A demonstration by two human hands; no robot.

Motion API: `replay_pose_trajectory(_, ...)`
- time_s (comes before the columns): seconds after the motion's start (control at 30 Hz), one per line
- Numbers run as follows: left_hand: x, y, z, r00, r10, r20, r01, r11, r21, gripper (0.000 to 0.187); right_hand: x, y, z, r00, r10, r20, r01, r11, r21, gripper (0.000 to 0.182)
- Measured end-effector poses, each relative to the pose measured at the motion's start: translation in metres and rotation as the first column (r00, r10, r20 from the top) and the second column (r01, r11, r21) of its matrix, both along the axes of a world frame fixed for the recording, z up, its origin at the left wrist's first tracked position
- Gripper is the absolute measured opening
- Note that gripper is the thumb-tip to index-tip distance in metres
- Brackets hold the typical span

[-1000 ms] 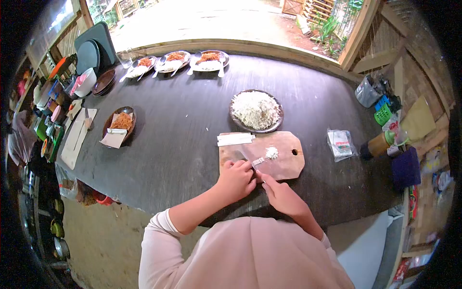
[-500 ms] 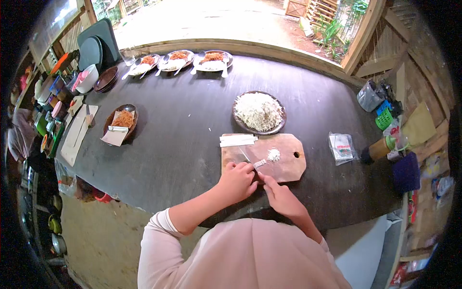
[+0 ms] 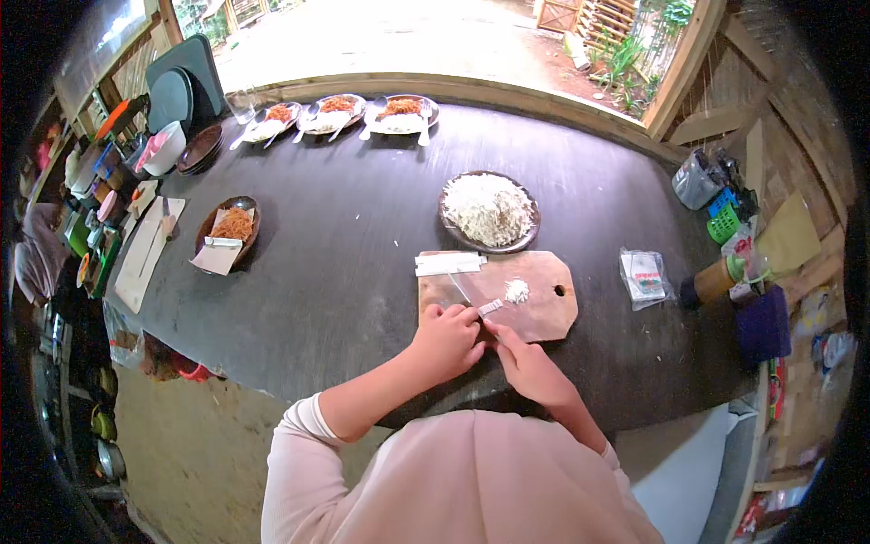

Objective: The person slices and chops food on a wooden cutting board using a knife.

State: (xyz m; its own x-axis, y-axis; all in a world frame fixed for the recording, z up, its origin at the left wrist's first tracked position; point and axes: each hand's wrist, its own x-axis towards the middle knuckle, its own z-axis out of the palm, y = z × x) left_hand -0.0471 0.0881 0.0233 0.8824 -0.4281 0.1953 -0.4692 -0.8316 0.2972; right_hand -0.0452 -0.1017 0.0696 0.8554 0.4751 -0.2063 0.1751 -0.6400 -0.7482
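Observation:
My right hand [image 3: 535, 367] is closed round the handle of a knife, whose blade [image 3: 464, 291] slants up and left over a wooden cutting board [image 3: 544, 322]. Close against the blade, my left hand [image 3: 450, 343] presses down with curled fingers; what lies under them is hidden. Just right of the blade is a short row of thin white slices [image 3: 490, 306]. A small heap of white chopped bits [image 3: 517, 290] lies farther right on the board. Long white strips [image 3: 449, 264] rest along its upper left edge.
Behind the board stands a plate heaped with white shreds [image 3: 488, 210]. A brown bowl [image 3: 243, 258] with orange shreds is at left, near another board with a knife [image 3: 149, 254]. Three served plates [image 3: 399, 114] line the back edge. A plastic packet [image 3: 643, 276] lies right.
Almost nothing differs. Both hands and the knife stay in nearly the same place, and the whole view has shifted very slightly.

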Motion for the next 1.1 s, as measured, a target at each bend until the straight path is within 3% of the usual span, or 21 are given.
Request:
replay_pose_trajectory(0.1, 0.002, 0.001, 0.010, 0.999, 0.008, -0.031, -0.007, 0.999, 0.042, 0.030, -0.004, -0.012, -0.004, 0.993, 0.067, 0.092, -0.069, 0.997, 0.022, 0.038)
replay_pose_trajectory(0.13, 0.000, 0.000, 0.011, 0.998, 0.005, -0.064, 0.000, 0.997, 0.074, 0.030, -0.006, -0.012, 0.002, 0.999, 0.040, 0.007, -0.040, 0.999, -0.014, 0.037)
replay_pose_trajectory(0.37, -0.001, 0.001, 0.003, 1.000, 0.000, -0.011, 0.000, 1.000, 0.023, 0.031, 0.000, -0.003, -0.012, 0.994, 0.040, 0.098, -0.044, 0.998, 0.038, 0.039)
replay_pose_trajectory(0.43, 0.001, 0.002, 0.005, 0.999, -0.002, -0.048, 0.003, 1.000, 0.015, 0.031, -0.004, -0.007, 0.010, 0.998, 0.057, -0.006, -0.057, 0.997, -0.045, 0.038)
replay_pose_trajectory(0.53, 0.001, 0.003, 0.009, 0.998, -0.007, -0.067, 0.010, 0.999, 0.048, 0.032, -0.004, -0.015, -0.001, 0.996, 0.078, 0.048, -0.078, 0.997, 0.002, 0.038)
replay_pose_trajectory(0.73, 0.003, 0.005, 0.007, 0.997, -0.026, -0.071, 0.027, 1.000, 0.003, 0.032, -0.004, 0.002, 0.008, 0.999, 0.003, -0.044, -0.005, 0.999, -0.049, 0.039)
replay_pose_trajectory(0.97, 0.005, 0.005, 0.006, 0.997, -0.036, -0.064, 0.036, 0.999, 0.005, 0.031, -0.005, -0.004, -0.005, 0.997, 0.043, 0.057, -0.045, 0.998, 0.037, 0.037)
replay_pose_trajectory(1.03, 0.003, 0.006, 0.008, 0.998, -0.033, -0.060, 0.033, 0.999, 0.005, 0.031, -0.002, 0.004, 0.000, 0.999, 0.010, -0.047, -0.012, 0.999, -0.042, 0.038)
replay_pose_trajectory(1.1, 0.002, 0.006, 0.005, 0.998, -0.034, -0.043, 0.034, 0.999, -0.004, 0.031, -0.005, -0.002, 0.000, 0.999, 0.030, -0.029, -0.031, 0.999, -0.040, 0.038)
